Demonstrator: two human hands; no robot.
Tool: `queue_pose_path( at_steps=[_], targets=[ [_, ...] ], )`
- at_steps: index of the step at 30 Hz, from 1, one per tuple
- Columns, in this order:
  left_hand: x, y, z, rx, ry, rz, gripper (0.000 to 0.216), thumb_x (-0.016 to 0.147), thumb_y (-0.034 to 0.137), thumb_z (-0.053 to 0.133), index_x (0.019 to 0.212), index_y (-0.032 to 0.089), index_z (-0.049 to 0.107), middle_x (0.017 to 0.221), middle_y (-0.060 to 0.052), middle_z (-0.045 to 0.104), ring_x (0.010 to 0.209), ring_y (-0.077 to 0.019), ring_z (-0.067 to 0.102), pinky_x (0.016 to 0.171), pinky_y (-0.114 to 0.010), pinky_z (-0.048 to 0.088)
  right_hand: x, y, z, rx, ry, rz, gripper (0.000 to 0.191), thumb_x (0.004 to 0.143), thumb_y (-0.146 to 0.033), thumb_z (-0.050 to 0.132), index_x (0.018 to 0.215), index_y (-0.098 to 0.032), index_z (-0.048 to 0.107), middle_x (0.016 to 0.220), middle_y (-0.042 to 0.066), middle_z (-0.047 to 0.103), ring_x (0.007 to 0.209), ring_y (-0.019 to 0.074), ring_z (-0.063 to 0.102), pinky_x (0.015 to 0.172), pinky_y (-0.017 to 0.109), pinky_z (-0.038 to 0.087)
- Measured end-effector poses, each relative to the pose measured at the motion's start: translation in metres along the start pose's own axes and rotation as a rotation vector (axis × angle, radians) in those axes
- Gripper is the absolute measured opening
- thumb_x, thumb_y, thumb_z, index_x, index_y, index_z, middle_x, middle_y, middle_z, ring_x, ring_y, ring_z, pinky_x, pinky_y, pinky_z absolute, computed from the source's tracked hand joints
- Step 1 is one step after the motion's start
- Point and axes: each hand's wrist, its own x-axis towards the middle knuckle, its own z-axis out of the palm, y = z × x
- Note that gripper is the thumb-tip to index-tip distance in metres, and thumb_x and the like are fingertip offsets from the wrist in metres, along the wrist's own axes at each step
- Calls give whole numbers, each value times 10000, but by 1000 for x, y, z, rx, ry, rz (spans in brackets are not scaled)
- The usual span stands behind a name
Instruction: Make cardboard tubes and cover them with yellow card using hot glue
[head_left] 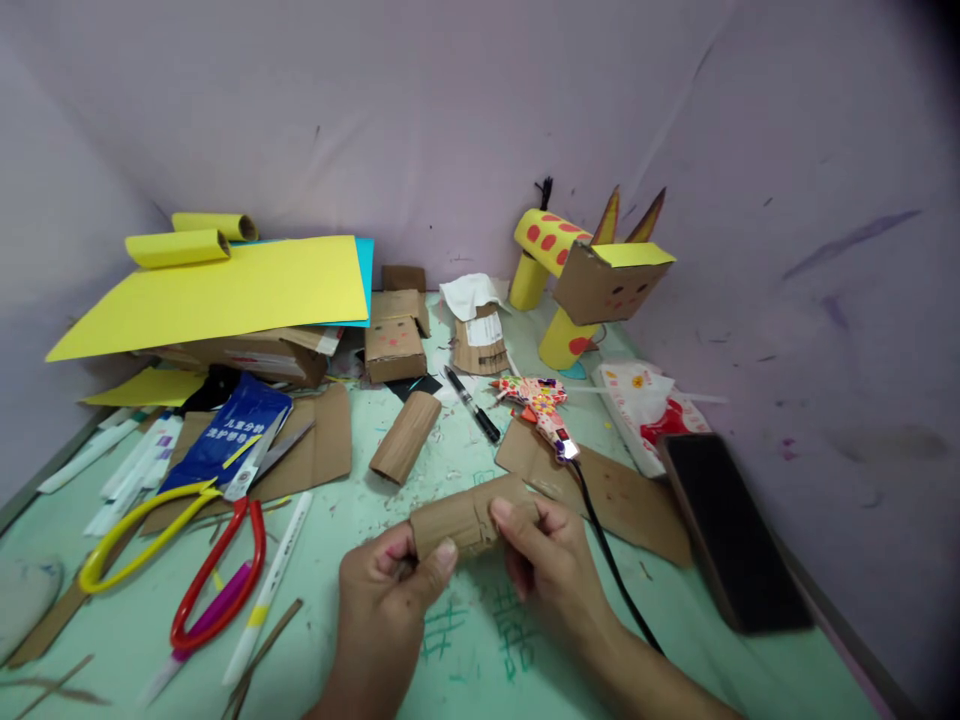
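A rolled piece of corrugated cardboard (466, 517) is held low over the green table (360, 520). My left hand (390, 590) pinches its left end with thumb and fingers. My right hand (544, 560) grips its right end, fingers curled round it. A second cardboard roll (406, 437) lies just beyond them. A patterned hot glue gun (541, 403) rests on a flat cardboard sheet (600, 485) to the right, its black cord (611, 565) running past my right wrist.
Scissors with yellow and red handles (180, 555) lie at left beside pens and a blue packet (225, 430). Yellow paper (225, 290) covers boxes at back left. A cardboard giraffe-like figure (592, 280) stands at the back. A black phone (731, 530) lies at right, and a black marker (472, 403) near the middle.
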Motion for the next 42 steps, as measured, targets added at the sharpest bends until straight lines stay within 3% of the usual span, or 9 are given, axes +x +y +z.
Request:
queue_pose_path(
  at_steps=[3,5,10,16,20,25,31,39,42],
  targets=[
    [11,4,-6,-81,68,-76,236,577,323,759,720,140,715,609,-16,664,631,-166,582,640,-270,456,7,-1,-6,53,-170,78,451,665,-598,635,607,-161,542,319,-77,412,254,50,321,281,161,187],
    [17,8,-10,-118,81,-132,233,539,310,780,670,138,692,568,4,629,584,-139,558,615,-251,448,11,-2,-9,42,-201,107,439,666,-594,627,660,-160,561,327,-69,444,255,66,354,276,163,224],
    [17,16,-12,-17,11,-174,235,549,342,774,575,143,653,421,65,462,363,-51,309,396,-207,283,14,-7,-10,-84,-68,26,369,674,-503,625,548,-182,496,360,-87,378,306,57,294,324,186,205],
    [12,9,-7,-1,45,-130,365,570,367,757,411,167,497,392,69,357,402,-64,309,410,-219,218,7,-10,-7,-221,85,-217,353,711,-403,587,479,-189,429,481,-63,335,477,83,312,449,216,235],
    [17,8,-10,-87,35,-113,418,583,420,741,425,170,446,372,91,292,381,-42,242,397,-207,157,10,-5,-7,-214,58,-139,322,745,-442,558,561,-182,515,442,-74,351,396,77,295,391,215,209],
    [21,15,-11,-194,44,-171,345,618,448,679,514,163,515,419,63,416,346,-53,331,363,-204,205,15,2,-10,-185,28,-69,360,774,-500,544,611,-180,530,380,-93,345,320,64,278,339,201,182],
    [23,12,-11,-81,40,-202,455,608,475,696,433,190,388,336,99,281,300,-30,241,353,-198,103,12,4,-9,-191,13,-61,364,771,-510,563,623,-178,542,379,-88,378,318,62,317,333,186,215],
    [20,21,-10,60,12,-193,411,531,497,737,468,155,517,367,90,314,357,-28,211,377,-197,116,10,0,-5,-182,64,-34,370,717,-524,612,615,-170,571,354,-89,387,289,56,309,307,180,212],
    [20,20,-10,86,34,-155,395,554,511,715,491,162,541,408,69,359,391,-57,281,394,-210,187,8,0,-5,-114,-26,44,406,703,-579,603,640,-179,563,331,-89,402,263,61,324,283,170,211]
  ],
)
